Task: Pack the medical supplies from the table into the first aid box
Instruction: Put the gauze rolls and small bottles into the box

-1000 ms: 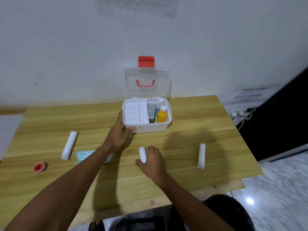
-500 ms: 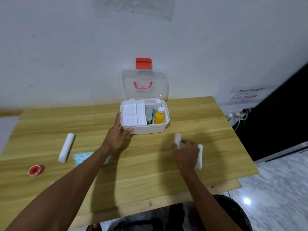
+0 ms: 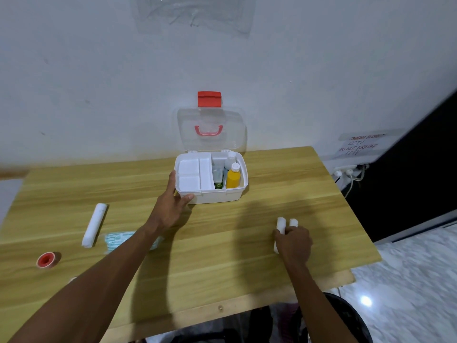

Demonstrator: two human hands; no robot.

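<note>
White plastic first aid box [image 3: 217,196] is standing with its clear lid [image 3: 212,129] raised; a yellow bottle [image 3: 233,179] and a white bottle [image 3: 230,158] are already sitting in its right compartment; the white tray insert [image 3: 190,173], on the side nearer the left hand [image 3: 173,203], is showing no contents. Packing is judged partly done.

The left hand is gripping the box at its front-left corner; the thumb is pressing the front wall and the fingers are lying along the side wall. The right hand [image 3: 294,242] is curling its fingers round two short bandage rolls [image 3: 281,222], held side by side down at the wooden table [image 3: 309,189]; their far ends are projecting beyond the fingertips; the box is lying well forward and left of this hand.

The remaining items are all lying left of the left forearm: a long bandage roll [image 3: 94,225] well out to the side; a teal packet [image 3: 117,240] touching or passing under the forearm, which cannot be told; a red-cored tape roll [image 3: 46,259] farthest out. These are awaiting loading; the lid is not yet closed.
</note>
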